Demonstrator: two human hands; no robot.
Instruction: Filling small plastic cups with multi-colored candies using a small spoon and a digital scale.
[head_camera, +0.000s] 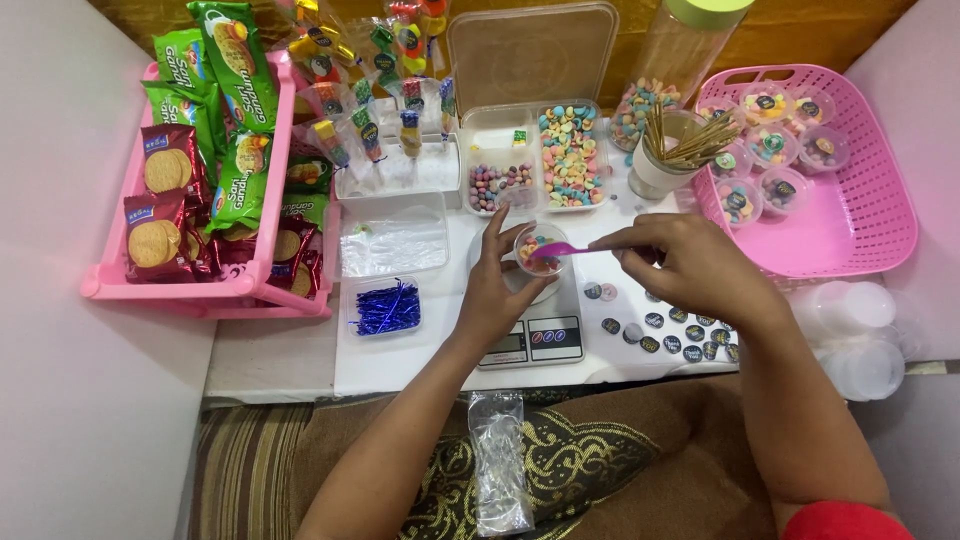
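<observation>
My left hand (500, 285) grips a small clear cup (537, 250) of coloured candies, holding it over a white kitchen scale (530, 335). My right hand (690, 265) holds a pink plastic spoon (565, 250) whose bowl rests at the cup's mouth. Behind the cup a clear divided box (535, 160) holds round candies in one compartment and ring-shaped candies in another, with its lid raised behind it.
A pink rack (180, 285) of biscuit packs stands left. A pink basket (850, 220) of filled, stickered cups sits right. Also here: round stickers (660, 330), blue twist ties (385, 308), a cup of wooden sticks (680, 150), a candy jar (680, 55), stacked empty cups (855, 335).
</observation>
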